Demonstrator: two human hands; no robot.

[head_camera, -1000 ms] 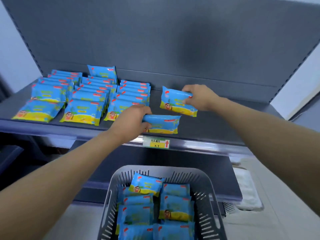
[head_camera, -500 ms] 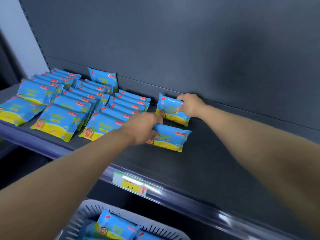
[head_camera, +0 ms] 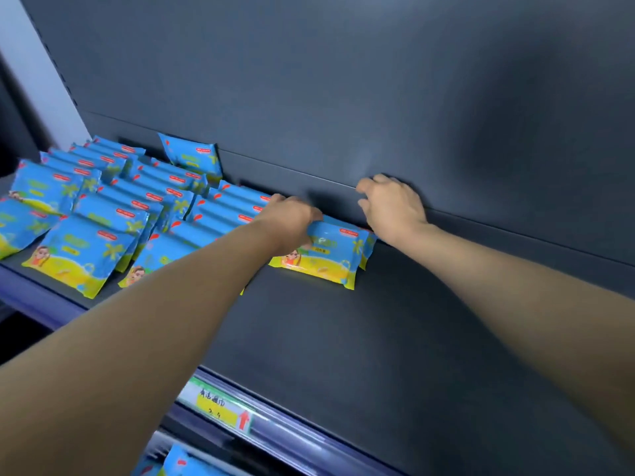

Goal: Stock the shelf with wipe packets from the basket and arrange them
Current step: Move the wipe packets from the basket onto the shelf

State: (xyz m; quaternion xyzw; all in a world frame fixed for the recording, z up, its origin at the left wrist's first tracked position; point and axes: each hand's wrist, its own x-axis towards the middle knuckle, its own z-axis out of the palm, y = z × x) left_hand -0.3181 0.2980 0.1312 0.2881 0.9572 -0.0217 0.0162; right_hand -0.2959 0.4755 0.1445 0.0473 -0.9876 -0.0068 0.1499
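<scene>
- Rows of wipe packets (head_camera: 99,235) lie overlapped at the left end of the shelf (head_camera: 378,338).
- Left hand (head_camera: 292,219): grip closed on a single packet (head_camera: 330,257) lying flat mid-shelf.
- Right hand (head_camera: 391,207): grip loose, holding nothing, beside the back panel (head_camera: 446,115).

Price label (head_camera: 220,404) print blurred, lowest packet (head_camera: 182,463) cut by bottom edge, rear packet (head_camera: 367,249) mostly hidden behind front packet (head_camera: 323,257).

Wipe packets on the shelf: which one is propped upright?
The blue-and-yellow plastic wipe packet farthest back, leaning against the dark grey back panel; the rest lie low, overlapping in rows.
</scene>
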